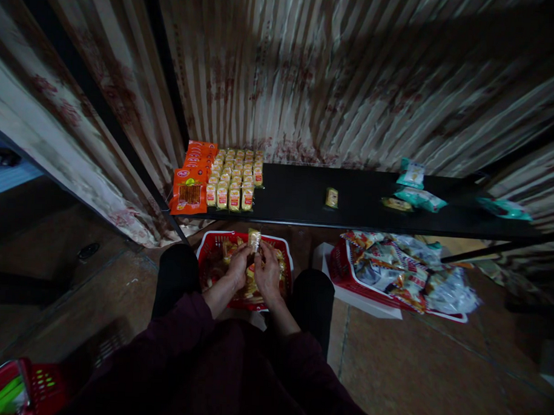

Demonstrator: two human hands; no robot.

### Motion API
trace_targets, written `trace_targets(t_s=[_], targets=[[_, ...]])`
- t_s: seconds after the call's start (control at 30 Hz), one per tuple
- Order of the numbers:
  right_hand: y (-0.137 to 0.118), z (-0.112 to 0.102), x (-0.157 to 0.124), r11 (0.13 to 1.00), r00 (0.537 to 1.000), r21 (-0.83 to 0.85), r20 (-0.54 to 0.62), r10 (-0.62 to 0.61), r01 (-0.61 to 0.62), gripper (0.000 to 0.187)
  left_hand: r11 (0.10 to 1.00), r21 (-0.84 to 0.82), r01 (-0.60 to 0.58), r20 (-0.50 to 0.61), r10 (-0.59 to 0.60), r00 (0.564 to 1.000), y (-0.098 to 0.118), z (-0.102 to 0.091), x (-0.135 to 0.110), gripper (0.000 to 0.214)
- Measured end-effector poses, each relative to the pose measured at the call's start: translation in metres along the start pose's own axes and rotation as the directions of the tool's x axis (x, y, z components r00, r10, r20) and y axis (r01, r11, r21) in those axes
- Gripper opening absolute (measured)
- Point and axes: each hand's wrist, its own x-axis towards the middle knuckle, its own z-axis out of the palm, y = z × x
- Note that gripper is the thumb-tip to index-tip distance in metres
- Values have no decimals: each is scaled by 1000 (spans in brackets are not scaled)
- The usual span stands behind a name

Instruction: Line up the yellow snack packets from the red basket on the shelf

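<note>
Over a red basket (290, 262) with a white rim, my left hand (239, 264) and my right hand (267, 269) are close together. Between their fingertips is a small wrapped snack cake (254, 239), upright in clear and yellowish packaging; both hands appear closed on it. More yellow-wrapped packets (281, 274) lie loosely in the basket below. Ahead, on the black shelf (290, 199), similar wrapped cakes (235, 180) stand in tight rows. Orange snack packets (189, 189) are lined up at their left. My fingertips are partly hidden by the hands.
One loose cake (332, 198) lies mid-shelf. Several teal packets (420, 198) rest farther right. A second red basket (343, 264), heaped with wrapped goods, stands on a white box at right. Another red basket (48, 384) is at lower left. Black posts (166, 64) frame the shelf before a patterned curtain.
</note>
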Motion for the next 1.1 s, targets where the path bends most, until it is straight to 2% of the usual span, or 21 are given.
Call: trace_targets(t_s=[0.13, 0.27, 0.53, 0.7, 0.83, 0.97, 1.1], targets=[[0, -2, 3, 990, 990, 64, 67, 122, -126, 37, 991, 111, -77, -24, 81, 996, -6, -3, -3, 16], [3, -5, 5, 955, 965, 154, 118, 236, -252, 38, 974, 164, -156, 48, 150, 988, -10, -3, -6, 19], [16, -7, 13, 904, 940, 256, 106, 326, -342, 47, 884, 320, -341, 101, 326, 940, -10, 5, -5, 37], [12, -10, 24, 912, 951, 268, 87, 297, -310, 50, 807, 418, -417, 83, 423, 902, -2, 12, -8, 38], [10, -11, 38, 933, 964, 242, 74, 256, -267, 44, 747, 462, -477, 124, 478, 869, 1, 17, -6, 37], [14, -9, 56, 940, 971, 246, 89, 222, -237, 42, 699, 476, -534, 168, 523, 836, 4, 23, 5, 41], [22, -7, 80, 962, 984, 209, 46, 170, -176, 42, 659, 494, -567, 208, 544, 813, 10, 32, 21, 42]])
